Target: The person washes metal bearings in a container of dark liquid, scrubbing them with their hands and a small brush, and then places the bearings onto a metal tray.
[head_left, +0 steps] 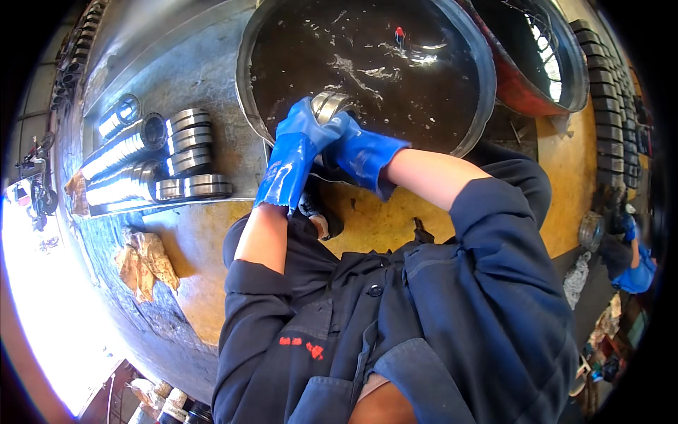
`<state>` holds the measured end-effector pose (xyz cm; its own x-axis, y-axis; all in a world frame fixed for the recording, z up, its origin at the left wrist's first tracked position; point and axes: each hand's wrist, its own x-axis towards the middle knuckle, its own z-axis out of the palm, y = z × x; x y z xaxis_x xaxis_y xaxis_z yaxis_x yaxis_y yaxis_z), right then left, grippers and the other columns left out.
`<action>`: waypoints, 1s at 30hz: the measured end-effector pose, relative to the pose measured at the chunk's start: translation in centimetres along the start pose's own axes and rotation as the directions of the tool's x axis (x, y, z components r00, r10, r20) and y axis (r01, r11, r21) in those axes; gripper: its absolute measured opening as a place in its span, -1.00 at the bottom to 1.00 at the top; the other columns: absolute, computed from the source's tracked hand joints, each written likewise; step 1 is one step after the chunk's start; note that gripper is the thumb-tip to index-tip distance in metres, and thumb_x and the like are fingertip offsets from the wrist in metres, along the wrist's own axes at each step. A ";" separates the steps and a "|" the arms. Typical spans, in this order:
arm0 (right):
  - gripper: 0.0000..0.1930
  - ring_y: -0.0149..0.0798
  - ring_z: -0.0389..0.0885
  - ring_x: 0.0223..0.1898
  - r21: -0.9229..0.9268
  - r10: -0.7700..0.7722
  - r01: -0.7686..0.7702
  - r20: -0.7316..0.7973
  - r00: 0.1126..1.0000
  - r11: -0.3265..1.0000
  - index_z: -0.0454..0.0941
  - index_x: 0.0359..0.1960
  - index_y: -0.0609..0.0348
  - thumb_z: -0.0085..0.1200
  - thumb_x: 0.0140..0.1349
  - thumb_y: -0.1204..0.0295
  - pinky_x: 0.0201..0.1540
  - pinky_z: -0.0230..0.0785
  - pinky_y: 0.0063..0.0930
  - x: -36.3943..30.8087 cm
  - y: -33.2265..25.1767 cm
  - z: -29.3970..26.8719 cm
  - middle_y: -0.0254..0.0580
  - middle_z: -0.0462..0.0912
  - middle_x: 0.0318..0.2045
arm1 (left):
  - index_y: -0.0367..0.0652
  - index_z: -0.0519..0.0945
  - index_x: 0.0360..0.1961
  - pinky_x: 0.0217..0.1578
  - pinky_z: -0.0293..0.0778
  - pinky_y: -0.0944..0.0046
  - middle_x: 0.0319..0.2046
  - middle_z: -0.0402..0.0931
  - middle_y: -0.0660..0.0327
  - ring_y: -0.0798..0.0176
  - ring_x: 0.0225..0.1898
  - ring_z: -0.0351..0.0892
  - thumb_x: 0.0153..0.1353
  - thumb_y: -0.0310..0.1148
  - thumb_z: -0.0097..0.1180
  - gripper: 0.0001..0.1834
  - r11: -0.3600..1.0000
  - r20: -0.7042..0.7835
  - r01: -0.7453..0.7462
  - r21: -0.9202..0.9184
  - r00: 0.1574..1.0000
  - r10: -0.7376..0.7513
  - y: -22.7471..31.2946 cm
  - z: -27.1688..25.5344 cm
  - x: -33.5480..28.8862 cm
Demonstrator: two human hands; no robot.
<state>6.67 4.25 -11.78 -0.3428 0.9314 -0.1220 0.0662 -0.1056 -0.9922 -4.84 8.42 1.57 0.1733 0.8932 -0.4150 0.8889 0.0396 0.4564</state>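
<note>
A shiny grooved metal bearing ring [330,104] is held over the near edge of a round drum [244,85] of dark liquid. My left hand [302,128], in a long blue rubber glove, closes on the ring's left side. My right hand [353,147], gloved the same way, grips it from the right and below. The gloves overlap and hide the ring's lower part and most of my fingertips. Both gloves look wet. Bits of pale froth float on the liquid, and a small red-tipped object [400,34] shows near its far side.
Left of the drum, a metal tray [244,196] carries rows of similar rings [189,141]. A second, red drum [526,95] stands at right, beside stacked dark rings [607,106]. A crumpled tan cloth [146,265] lies at lower left. Another person [639,268] is at far right.
</note>
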 end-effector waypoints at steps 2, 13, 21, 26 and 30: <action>-0.82 -0.32 0.66 -0.07 0.012 -0.003 0.004 -0.036 0.999 1.000 0.70 -0.03 0.14 0.25 0.37 0.47 0.05 0.55 -0.40 0.3 0.0 0.0 -0.23 0.75 -0.13 | -0.25 0.58 0.30 0.30 0.54 -0.06 0.26 0.59 -0.27 -0.27 0.29 0.61 0.08 0.24 0.38 -0.08 1.000 0.017 0.006 0.004 1.000 -0.006 -0.4 0.6 0.6; -0.78 -0.32 0.66 -0.05 -0.086 0.248 -0.234 0.255 0.935 0.969 0.68 0.02 0.14 0.25 0.36 0.49 0.05 0.55 -0.39 -1.5 -2.7 -3.5 -0.24 0.74 -0.09 | -0.25 0.60 0.25 0.27 0.57 -0.03 0.22 0.63 -0.20 -0.26 0.24 0.65 0.12 0.31 0.31 -0.09 1.000 0.083 0.002 0.014 0.997 -0.003 0.6 -2.3 -0.8; -0.75 -0.31 0.65 -0.03 -0.072 0.176 -0.169 0.107 0.979 0.983 0.67 0.05 0.14 0.25 0.35 0.51 0.05 0.54 -0.39 -0.5 -1.4 -1.0 -0.24 0.73 -0.07 | -0.31 0.53 0.33 0.39 0.45 -0.01 0.30 0.58 -0.16 -0.18 0.35 0.57 0.13 0.37 0.27 0.02 0.996 0.147 -0.050 0.076 0.988 0.039 -1.4 -0.5 0.9; -0.73 -0.31 0.65 -0.02 -0.096 0.204 -0.187 0.210 0.956 0.978 0.65 0.07 0.15 0.25 0.35 0.52 0.05 0.54 -0.39 -0.7 -2.4 -2.2 -0.24 0.73 -0.05 | -0.17 0.60 0.29 0.34 0.51 -0.02 0.28 0.60 -0.14 -0.22 0.30 0.60 0.12 0.33 0.28 -0.09 0.983 0.061 -0.183 0.015 0.981 0.182 -2.2 0.0 1.5; -0.71 -0.31 0.65 -0.02 -0.051 0.168 -0.161 0.244 0.955 0.986 0.65 0.09 0.15 0.25 0.34 0.53 0.04 0.53 -0.39 -1.1 -2.2 -2.4 -0.25 0.72 -0.03 | -0.05 0.63 0.29 0.27 0.57 -0.02 0.25 0.63 -0.10 -0.23 0.24 0.64 0.16 0.24 0.31 -0.21 0.964 0.182 -0.260 0.057 0.952 0.246 0.6 -3.1 -0.3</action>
<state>9.13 4.31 -9.36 -0.5450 0.7868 -0.2896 0.1679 -0.2359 -0.9572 -5.65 9.54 4.44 0.4612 0.7783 -0.4261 0.8358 -0.2199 0.5031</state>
